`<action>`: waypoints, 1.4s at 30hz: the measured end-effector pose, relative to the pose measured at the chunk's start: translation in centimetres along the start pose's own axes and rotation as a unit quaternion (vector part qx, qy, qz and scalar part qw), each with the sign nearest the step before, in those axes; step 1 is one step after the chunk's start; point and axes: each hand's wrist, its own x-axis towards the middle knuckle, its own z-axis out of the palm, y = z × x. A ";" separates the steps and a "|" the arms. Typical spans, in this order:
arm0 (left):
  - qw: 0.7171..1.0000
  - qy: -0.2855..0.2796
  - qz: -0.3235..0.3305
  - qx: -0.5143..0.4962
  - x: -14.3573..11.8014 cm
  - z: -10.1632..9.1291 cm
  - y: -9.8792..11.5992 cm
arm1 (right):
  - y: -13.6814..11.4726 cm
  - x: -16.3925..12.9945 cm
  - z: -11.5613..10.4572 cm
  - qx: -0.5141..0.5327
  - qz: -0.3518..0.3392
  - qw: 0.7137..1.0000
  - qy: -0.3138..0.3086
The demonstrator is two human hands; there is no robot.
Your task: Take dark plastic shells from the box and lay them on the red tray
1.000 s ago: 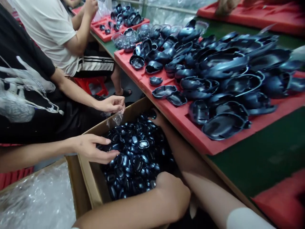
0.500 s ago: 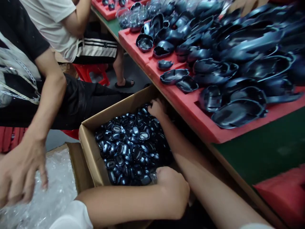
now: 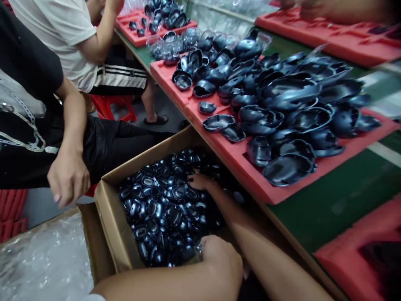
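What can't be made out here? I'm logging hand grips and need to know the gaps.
Head view only:
- Left hand: fingers curl down at the cardboard box edge; any grip hidden by the hand's own back.
- Right hand: fingertips buried among the dark plastic parts.
- Far red tray: motion blur.

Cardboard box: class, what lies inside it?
The box holds a heap of dark shells, with the right hand on top and the left hand at its near edge. The bottom is covered.
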 end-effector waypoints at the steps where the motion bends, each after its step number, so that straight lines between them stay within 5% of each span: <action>1: 1.000 -0.002 -0.001 -0.005 0.1 0.1 0.2 | -0.2 -0.7 0.3 -0.002 0.001 1.000 -0.013; 5: 1.000 0.021 -0.004 -0.017 0.0 -0.3 1.0 | -0.7 -2.2 -0.3 -0.024 0.011 0.999 -0.047; 7: 0.998 0.049 -0.010 -0.025 -1.0 -1.4 -0.2 | -1.0 -1.8 -1.9 -0.036 0.023 0.999 -0.031; 9: 0.996 0.083 -0.013 -0.027 -2.6 -3.1 -3.9 | -1.8 -0.8 -3.8 -0.039 0.019 0.999 0.010; 11: 0.994 0.109 -0.025 -0.012 -3.9 -5.1 -9.7 | -3.2 0.8 -5.2 -0.032 -0.021 0.997 0.066; 15: 0.986 0.104 -0.054 0.119 -2.4 -8.1 -21.5 | -6.4 3.4 -4.6 -0.012 -0.154 0.980 0.125; 17: 0.986 0.074 -0.059 0.137 0.5 -8.7 -24.6 | -6.8 3.6 -3.1 -0.013 -0.152 0.983 0.103; 20: 0.991 0.048 -0.050 0.116 4.4 -8.3 -26.1 | -5.9 2.4 -1.2 -0.019 -0.092 0.994 0.059; 27: 0.990 0.069 0.123 -0.022 6.6 -4.4 -25.8 | -4.0 -3.0 0.9 -0.034 -0.012 0.998 -0.051; 33: 0.992 0.105 0.075 0.000 5.7 -3.5 -22.6 | -4.6 -7.2 2.3 -0.017 -0.027 0.990 -0.135; 37: 0.992 0.119 0.030 0.032 3.5 -2.9 -16.8 | -5.1 -9.4 2.8 -0.011 -0.040 0.988 -0.147; 42: 0.994 0.089 0.035 0.057 0.9 0.9 -4.9 | -5.0 -11.2 3.0 -0.001 -0.035 0.986 -0.166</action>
